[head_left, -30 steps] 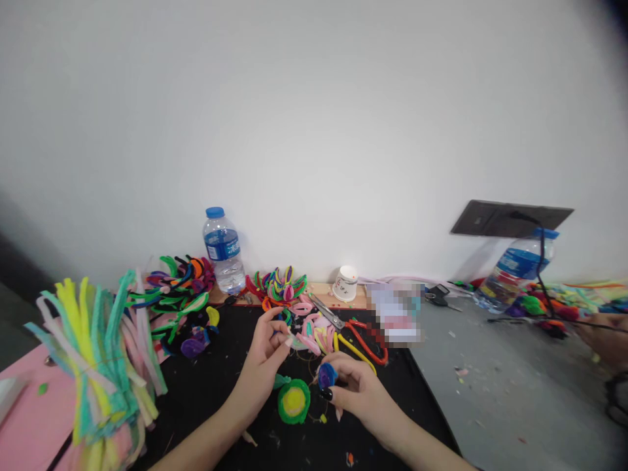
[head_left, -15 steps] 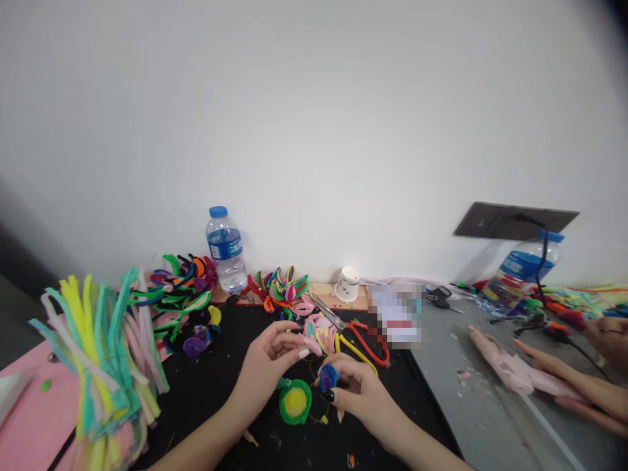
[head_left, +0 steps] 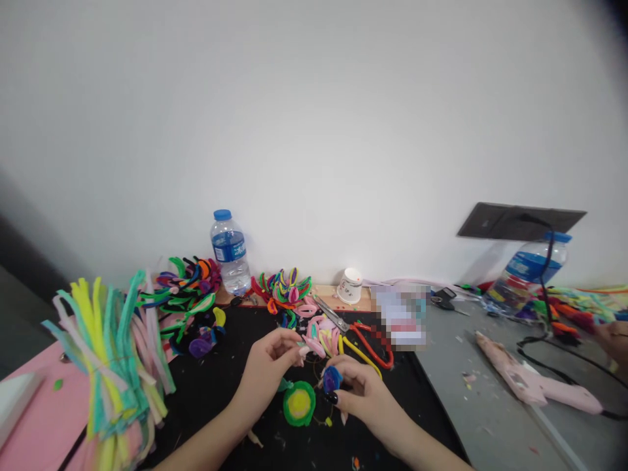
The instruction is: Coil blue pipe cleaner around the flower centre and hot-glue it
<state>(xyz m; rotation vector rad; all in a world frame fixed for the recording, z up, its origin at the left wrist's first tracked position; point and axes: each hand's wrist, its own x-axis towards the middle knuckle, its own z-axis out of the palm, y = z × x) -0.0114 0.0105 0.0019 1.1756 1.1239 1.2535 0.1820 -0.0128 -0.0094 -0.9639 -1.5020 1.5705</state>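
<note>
Because my right hand (head_left: 360, 389) pinches the blue-purple piece (head_left: 332, 379) between thumb and fingers, above the black mat (head_left: 196, 392), too firm a squeeze could flatten it and too slack a one could let it drop. My left hand (head_left: 272, 360) holds its fingertips close together just beside the pink loops (head_left: 314, 345); from this remote view I cannot tell whether they grip anything. With a careless reach there, I might drag loops along or knock the scissors (head_left: 343, 325) beyond. A low wrist could bump the green disc (head_left: 299, 403) near both hands.

Scraps (head_left: 356, 463) litter the mat and the grey tabletop (head_left: 451, 386), where a pink glue gun (head_left: 532, 389) lies to my right. Behind rises a pale wall (head_left: 314, 131).
</note>
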